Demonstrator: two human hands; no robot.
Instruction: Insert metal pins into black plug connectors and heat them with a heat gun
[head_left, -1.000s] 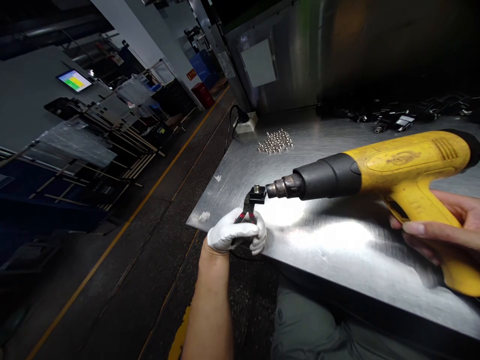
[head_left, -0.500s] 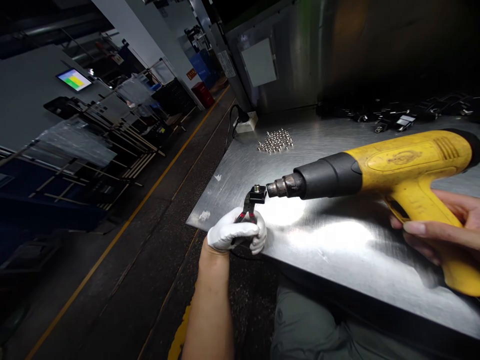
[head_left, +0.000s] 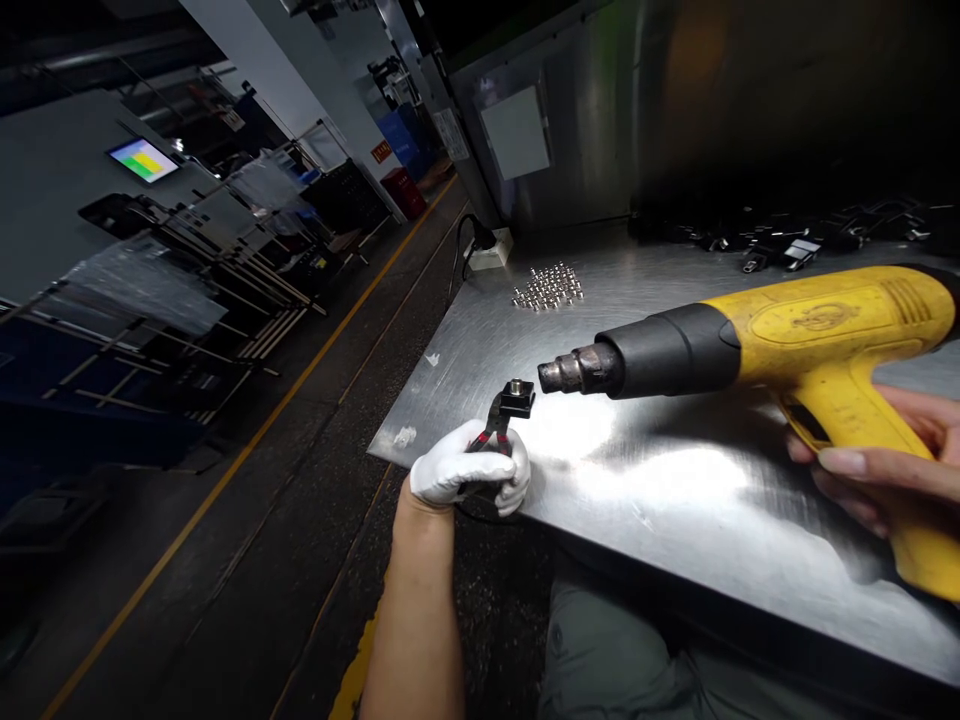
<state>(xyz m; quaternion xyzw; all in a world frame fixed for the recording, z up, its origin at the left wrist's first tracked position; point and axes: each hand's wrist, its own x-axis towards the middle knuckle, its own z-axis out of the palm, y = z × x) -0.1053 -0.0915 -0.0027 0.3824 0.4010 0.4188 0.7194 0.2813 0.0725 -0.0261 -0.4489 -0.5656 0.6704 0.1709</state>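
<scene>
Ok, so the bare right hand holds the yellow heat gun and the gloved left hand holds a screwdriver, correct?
Not a screwdriver: the head view shows the gloved left hand holding pliers. The bare right hand does hold the yellow heat gun.

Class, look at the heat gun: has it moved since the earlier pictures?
Yes: against the pile of small metal pieces on the steel table, the heat gun has shifted right in the view, back from the pliers.
</scene>
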